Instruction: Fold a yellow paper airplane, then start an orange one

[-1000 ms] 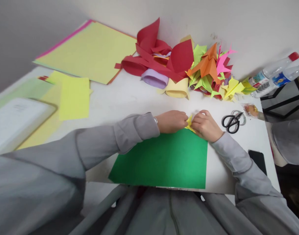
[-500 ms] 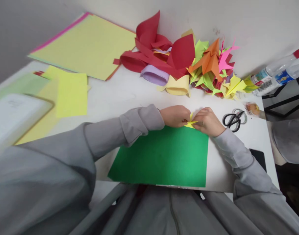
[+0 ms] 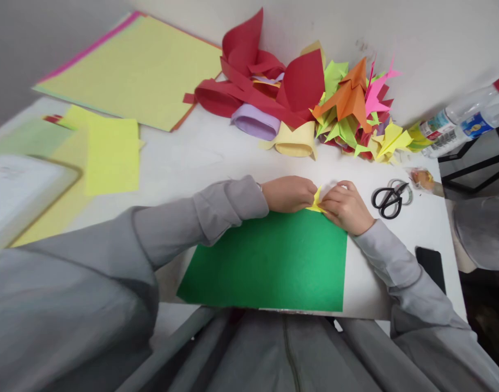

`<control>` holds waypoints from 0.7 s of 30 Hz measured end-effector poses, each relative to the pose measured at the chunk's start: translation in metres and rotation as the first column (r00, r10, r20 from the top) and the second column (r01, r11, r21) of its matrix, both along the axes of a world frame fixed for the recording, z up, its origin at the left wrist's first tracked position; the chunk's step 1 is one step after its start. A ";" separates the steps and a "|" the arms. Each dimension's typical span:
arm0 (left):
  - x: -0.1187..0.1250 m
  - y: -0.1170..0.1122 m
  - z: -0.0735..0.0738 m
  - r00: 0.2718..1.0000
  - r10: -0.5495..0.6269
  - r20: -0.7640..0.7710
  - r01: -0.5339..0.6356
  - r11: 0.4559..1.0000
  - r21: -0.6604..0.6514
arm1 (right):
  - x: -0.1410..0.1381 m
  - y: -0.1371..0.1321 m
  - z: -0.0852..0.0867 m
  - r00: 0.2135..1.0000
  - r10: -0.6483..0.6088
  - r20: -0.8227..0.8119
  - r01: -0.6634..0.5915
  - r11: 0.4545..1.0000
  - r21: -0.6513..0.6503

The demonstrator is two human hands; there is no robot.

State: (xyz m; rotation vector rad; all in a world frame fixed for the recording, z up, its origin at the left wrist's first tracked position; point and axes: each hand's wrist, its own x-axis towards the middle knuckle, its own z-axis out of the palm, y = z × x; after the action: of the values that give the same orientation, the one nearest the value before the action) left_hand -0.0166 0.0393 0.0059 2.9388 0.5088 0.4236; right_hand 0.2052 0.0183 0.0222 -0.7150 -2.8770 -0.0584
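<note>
while the curled left hand (image 3: 290,194) pinches yellow paper (image 3: 316,204), the right (image 3: 346,207) does too.

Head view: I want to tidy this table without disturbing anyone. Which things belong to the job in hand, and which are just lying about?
Likely in use:
- small yellow paper piece, in the fingers of the left hand and right hand
- green sheet, by the hands

Seemingly lying about:
- black scissors
- black phone
- plastic bottles
- folded-paper pile, possibly related
</note>
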 end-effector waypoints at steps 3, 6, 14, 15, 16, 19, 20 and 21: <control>-0.005 -0.005 -0.004 1.000 0.004 0.001 -0.004 0.997 0.079 | -0.003 -0.004 0.003 0.999 0.018 0.043 -0.021 0.997 0.072; -0.011 -0.008 -0.004 0.999 -0.028 -0.017 0.030 0.991 0.134 | -0.005 -0.008 0.005 0.997 0.029 0.069 -0.038 0.990 0.138; -0.017 -0.020 0.003 0.995 -0.003 -0.105 0.032 0.961 0.273 | -0.005 -0.012 0.002 0.997 0.063 0.053 -0.074 0.966 0.247; -0.018 -0.022 0.004 0.994 -0.003 -0.110 0.034 0.960 0.278 | -0.005 -0.012 0.002 0.996 0.070 0.059 -0.083 0.960 0.269; -0.019 -0.023 0.004 0.994 -0.004 -0.114 0.036 0.959 0.283 | -0.006 -0.012 0.002 0.995 0.074 0.066 -0.090 0.954 0.285; -0.023 -0.026 0.004 0.994 0.013 -0.111 0.019 0.959 0.284 | -0.007 -0.014 0.002 0.994 0.070 0.087 -0.092 0.954 0.285; -0.024 -0.027 0.002 0.994 0.032 -0.102 -0.003 0.961 0.276 | -0.007 -0.015 0.001 0.994 0.068 0.090 -0.090 0.958 0.273; -0.025 -0.027 0.001 0.994 0.063 -0.087 -0.038 0.963 0.265 | -0.007 -0.015 0.000 0.994 0.064 0.089 -0.085 0.962 0.259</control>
State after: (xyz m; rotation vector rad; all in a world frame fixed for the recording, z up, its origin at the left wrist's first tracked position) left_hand -0.0417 0.0119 0.0067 3.2207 0.5824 0.3868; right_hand 0.1984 0.0031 0.0226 -0.5645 -2.8886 -0.4585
